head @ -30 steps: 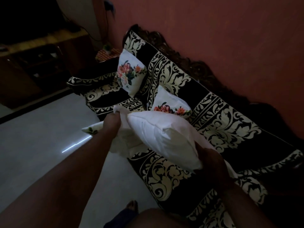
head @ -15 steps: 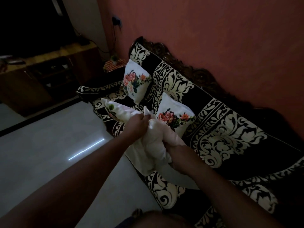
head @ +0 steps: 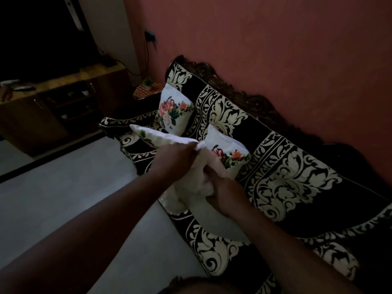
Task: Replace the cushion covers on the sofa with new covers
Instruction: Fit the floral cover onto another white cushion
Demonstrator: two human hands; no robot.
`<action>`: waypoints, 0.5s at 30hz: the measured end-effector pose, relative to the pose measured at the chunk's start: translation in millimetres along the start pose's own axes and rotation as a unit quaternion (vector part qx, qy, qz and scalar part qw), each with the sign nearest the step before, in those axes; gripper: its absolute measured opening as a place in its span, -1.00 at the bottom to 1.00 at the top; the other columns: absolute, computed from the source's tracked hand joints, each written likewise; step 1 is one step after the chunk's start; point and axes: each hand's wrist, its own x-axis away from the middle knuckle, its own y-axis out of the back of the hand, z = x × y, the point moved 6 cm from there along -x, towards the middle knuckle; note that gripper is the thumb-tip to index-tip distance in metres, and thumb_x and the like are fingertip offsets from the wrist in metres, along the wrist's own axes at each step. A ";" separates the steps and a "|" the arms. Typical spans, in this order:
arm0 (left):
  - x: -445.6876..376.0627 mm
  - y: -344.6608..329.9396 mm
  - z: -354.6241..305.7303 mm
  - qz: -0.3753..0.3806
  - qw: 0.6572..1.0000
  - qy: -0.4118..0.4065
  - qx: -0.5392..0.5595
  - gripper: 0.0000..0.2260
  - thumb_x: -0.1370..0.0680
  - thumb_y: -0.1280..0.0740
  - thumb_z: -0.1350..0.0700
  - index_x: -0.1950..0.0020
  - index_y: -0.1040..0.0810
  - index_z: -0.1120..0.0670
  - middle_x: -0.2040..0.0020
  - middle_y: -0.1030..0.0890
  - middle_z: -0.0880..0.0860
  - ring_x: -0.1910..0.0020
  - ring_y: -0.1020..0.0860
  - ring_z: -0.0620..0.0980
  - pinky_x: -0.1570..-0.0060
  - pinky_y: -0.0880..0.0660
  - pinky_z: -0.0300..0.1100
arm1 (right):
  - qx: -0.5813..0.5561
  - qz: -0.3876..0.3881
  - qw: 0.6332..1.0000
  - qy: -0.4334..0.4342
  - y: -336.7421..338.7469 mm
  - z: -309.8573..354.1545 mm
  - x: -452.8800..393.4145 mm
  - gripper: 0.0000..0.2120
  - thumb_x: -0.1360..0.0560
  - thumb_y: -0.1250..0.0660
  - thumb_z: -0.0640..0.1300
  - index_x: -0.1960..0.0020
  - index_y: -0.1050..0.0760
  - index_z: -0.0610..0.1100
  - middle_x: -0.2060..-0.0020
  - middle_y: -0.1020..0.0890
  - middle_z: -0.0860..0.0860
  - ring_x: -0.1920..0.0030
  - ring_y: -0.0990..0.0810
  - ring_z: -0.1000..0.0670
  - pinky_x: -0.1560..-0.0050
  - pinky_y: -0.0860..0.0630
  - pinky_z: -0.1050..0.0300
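From the head view, the left hand [head: 174,160] and right hand [head: 224,192] both clutch a white floral fabric cushion cover [head: 161,137] and plain white insert [head: 203,211] above the black-and-cream patterned sofa [head: 297,187]. Bunched cloth could snag, probably leaving the insert lumpy.

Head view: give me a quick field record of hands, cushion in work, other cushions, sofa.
left hand: grips floral cover
right hand: grips white cushion insert
cushion in work: held over the seat's front edge
finished cushions: two, far cushion and near cushion, leaning on the backrest
sofa: black-and-cream patterned throw
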 end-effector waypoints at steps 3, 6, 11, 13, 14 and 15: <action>-2.5 -5.6 8.9 0.022 0.999 0.041 -0.015 -0.73 -0.68 -0.17 -0.09 -0.22 -0.57 -0.01 0.08 -0.68 0.15 0.16 -0.65 0.21 0.32 -0.30 -0.11 | 0.060 0.000 0.998 -0.009 -12.4 0.3 11.9 -0.04 -0.51 -0.37 0.06 -0.62 0.26 0.18 -0.12 -0.65 -0.11 -0.01 -0.64 -0.22 0.10 -0.57 -0.01; 1.4 -18.5 -8.5 0.045 0.999 0.010 -0.014 -0.75 -0.66 -0.19 -0.10 -0.17 -0.57 -0.02 0.07 -0.68 0.13 0.14 -0.65 0.21 0.28 -0.33 -0.09 | 0.031 0.026 0.999 -0.023 -25.0 -2.0 4.7 -0.03 -0.47 -0.40 0.03 -0.65 0.17 0.09 -0.22 -0.62 -0.09 -0.07 -0.63 -0.20 0.09 -0.55 0.02; 1.2 -33.3 -54.7 0.158 0.981 -0.112 -0.004 -0.70 -0.66 -0.18 -0.14 -0.17 -0.61 -0.01 0.01 -0.68 0.09 0.07 -0.66 0.14 0.22 -0.32 -0.13 | 0.114 0.249 0.962 -0.007 -30.8 2.2 -2.6 -0.43 -0.61 -0.27 0.01 -0.57 -0.26 -0.11 -0.43 -0.46 -0.15 -0.37 -0.47 -0.16 -0.30 -0.39 0.06; 4.6 -32.4 -79.3 0.180 0.975 -0.130 0.024 -0.73 -0.66 -0.21 -0.08 -0.20 -0.62 -0.01 0.04 -0.68 0.08 0.08 -0.66 0.12 0.21 -0.36 -0.14 | 0.105 0.186 0.975 -0.066 -53.8 5.0 -24.8 -0.54 -0.68 -0.13 -0.03 -0.50 -0.36 -0.23 -0.39 -0.47 -0.25 -0.33 -0.50 -0.20 -0.29 -0.42 0.05; 7.4 -33.6 -91.1 0.183 0.972 -0.147 0.024 -0.73 -0.65 -0.22 -0.07 -0.22 -0.62 -0.02 0.04 -0.68 0.08 0.10 -0.65 0.11 0.21 -0.37 -0.14 | 0.027 0.179 0.975 -0.129 -53.6 0.4 -16.2 -0.55 -0.70 -0.02 -0.09 -0.39 -0.45 -0.35 -0.24 -0.56 -0.31 -0.21 -0.60 -0.21 -0.20 -0.50 0.07; 10.3 -35.3 -100.9 0.179 0.969 -0.169 0.011 -0.73 -0.65 -0.22 -0.07 -0.25 -0.60 -0.04 0.03 -0.68 0.06 0.10 -0.66 0.11 0.21 -0.38 -0.14 | -0.109 0.077 0.976 -0.174 -51.1 -9.3 -20.4 -0.48 -0.70 0.10 -0.15 -0.19 -0.56 -0.43 -0.02 -0.65 -0.30 0.00 -0.69 -0.18 -0.05 -0.58 0.12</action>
